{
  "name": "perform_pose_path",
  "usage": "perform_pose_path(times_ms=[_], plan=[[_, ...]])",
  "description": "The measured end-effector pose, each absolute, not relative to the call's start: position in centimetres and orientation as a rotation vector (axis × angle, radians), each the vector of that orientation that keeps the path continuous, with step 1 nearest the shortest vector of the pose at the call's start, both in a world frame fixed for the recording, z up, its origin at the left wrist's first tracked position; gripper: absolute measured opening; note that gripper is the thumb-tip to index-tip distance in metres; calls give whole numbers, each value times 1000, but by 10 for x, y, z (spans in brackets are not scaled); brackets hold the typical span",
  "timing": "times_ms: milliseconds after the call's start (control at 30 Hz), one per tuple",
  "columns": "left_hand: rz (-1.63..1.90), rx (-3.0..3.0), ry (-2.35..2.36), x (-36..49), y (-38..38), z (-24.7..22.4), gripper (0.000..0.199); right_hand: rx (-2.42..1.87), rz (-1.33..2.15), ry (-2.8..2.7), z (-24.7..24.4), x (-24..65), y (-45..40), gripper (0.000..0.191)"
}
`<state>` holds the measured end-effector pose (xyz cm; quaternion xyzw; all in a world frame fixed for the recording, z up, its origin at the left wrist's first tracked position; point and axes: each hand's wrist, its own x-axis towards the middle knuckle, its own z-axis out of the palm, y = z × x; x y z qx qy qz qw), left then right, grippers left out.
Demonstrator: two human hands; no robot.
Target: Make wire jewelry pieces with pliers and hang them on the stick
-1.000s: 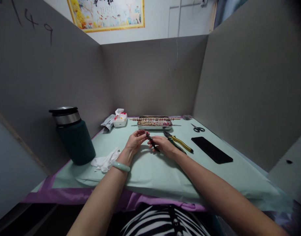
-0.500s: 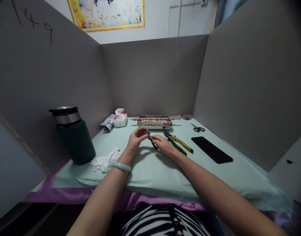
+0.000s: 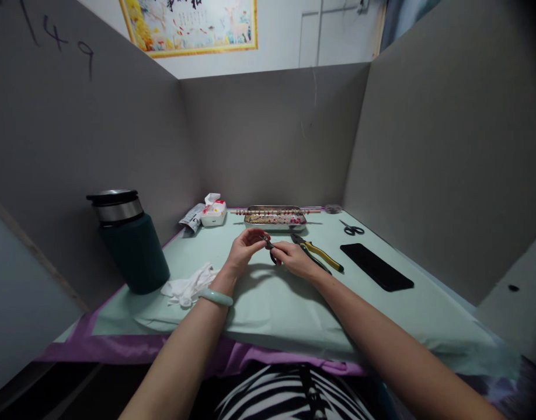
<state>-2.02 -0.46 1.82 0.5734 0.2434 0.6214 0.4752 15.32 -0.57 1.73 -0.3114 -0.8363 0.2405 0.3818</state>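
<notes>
My right hand is closed round the dark handles of small pliers, whose metal jaws point up and left. The jaw tips meet the fingers of my left hand, which are pinched together. Whatever sits between those fingers is too small to make out; some red shows at the fingertips. Both hands hover over the cloth just in front of a metal tray of red and gold beads. A thin rod strung with small red pieces lies across the tray's top.
Right of my hands lie yellow-and-green pliers, a black phone and scissors. To the left stand a dark green bottle, a crumpled white cloth and a tissue pack. Grey panels enclose the table.
The small pliers have turned a little in my right hand, and their handles sit closer to its fingers. My left hand stays almost in place.
</notes>
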Motion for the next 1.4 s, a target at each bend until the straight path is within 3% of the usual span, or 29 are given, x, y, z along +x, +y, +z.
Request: perform_pose_path(times_ms=[267, 533, 700, 1000, 1400], plan=[[1516, 1416, 591, -20, -3, 18, 34, -758, 743, -2095, 17, 155, -2, 27], [1255, 1482, 761, -20, -5, 14, 33, -754, 927, -2015, 22, 154, -3, 26], [1309, 1470, 683, -17, -9, 20, 41, -751, 967, -2030, 24, 155, -5, 26], [1367, 1492, 689, -20, -8, 20, 30, -725, 927, -2113, 17, 157, -2, 28], [1280, 1479, 662, -20, -11, 20, 24, -762, 1354, -2063, 33, 167, -13, 35]])
